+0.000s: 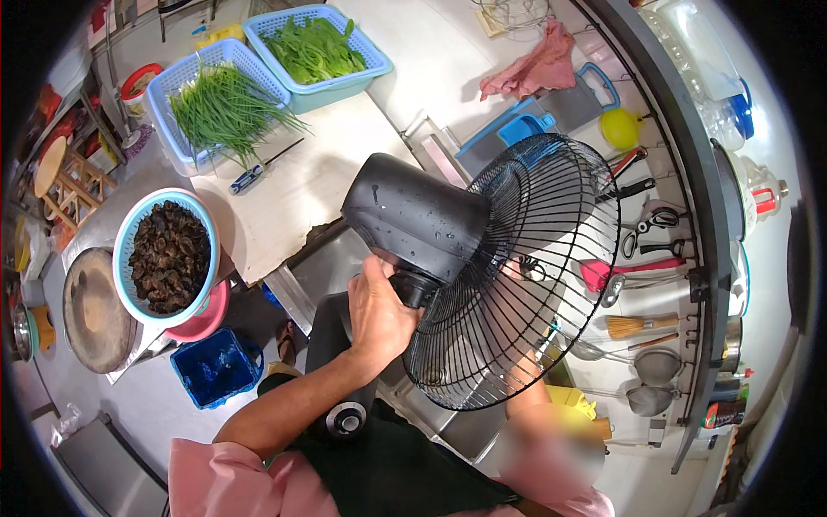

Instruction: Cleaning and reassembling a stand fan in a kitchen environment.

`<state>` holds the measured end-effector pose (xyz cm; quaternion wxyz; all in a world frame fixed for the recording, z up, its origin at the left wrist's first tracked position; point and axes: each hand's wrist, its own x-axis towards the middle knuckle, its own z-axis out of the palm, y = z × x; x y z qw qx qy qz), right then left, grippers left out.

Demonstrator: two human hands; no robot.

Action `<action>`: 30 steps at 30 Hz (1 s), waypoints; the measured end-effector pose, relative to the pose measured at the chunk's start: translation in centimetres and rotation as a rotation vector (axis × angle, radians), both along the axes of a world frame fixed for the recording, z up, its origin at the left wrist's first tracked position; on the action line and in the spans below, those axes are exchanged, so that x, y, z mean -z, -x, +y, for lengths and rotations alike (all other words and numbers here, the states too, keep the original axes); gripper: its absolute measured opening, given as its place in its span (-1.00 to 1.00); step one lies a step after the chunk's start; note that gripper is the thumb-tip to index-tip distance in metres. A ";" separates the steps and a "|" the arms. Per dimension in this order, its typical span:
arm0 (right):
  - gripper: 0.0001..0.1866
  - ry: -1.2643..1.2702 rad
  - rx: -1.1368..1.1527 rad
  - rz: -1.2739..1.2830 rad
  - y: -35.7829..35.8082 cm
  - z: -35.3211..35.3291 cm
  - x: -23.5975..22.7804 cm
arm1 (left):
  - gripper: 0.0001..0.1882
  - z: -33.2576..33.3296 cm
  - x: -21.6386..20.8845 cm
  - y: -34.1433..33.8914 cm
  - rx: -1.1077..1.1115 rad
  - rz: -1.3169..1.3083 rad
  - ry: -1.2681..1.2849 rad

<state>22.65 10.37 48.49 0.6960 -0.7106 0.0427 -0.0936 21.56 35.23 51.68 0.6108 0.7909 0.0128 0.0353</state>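
— Where is the black fan (465, 258) held?

— Over the steel sink (323, 267), its neck gripped by the closed left hand (376, 314). The right hand (517, 269) is seen behind the grille (517, 284), its grip unclear.

— And the edges?

— The grille rim is near the utensil rack (668, 258); open room is left toward the white surface (293, 194).

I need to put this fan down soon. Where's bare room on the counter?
The white counter is bare between the basket of green stalks and the fan's motor housing. A second patch lies beyond the leafy-greens basket, toward the pink cloth. The left edge, by the bowl of dark pieces, is crowded.
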 end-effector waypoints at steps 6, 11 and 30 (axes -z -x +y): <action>-0.79 -0.027 -0.005 0.007 0.2 0.7 -0.4 | -0.32 0.0 0.5 0.0 -0.048 -0.054 -0.035; -0.79 -0.048 0.014 0.006 0.7 0.8 -0.9 | -0.32 -0.3 0.7 0.2 -0.023 -0.052 0.004; -0.71 0.400 0.017 0.074 0.7 4.2 -6.4 | -0.31 -0.3 0.3 0.8 0.028 0.009 0.001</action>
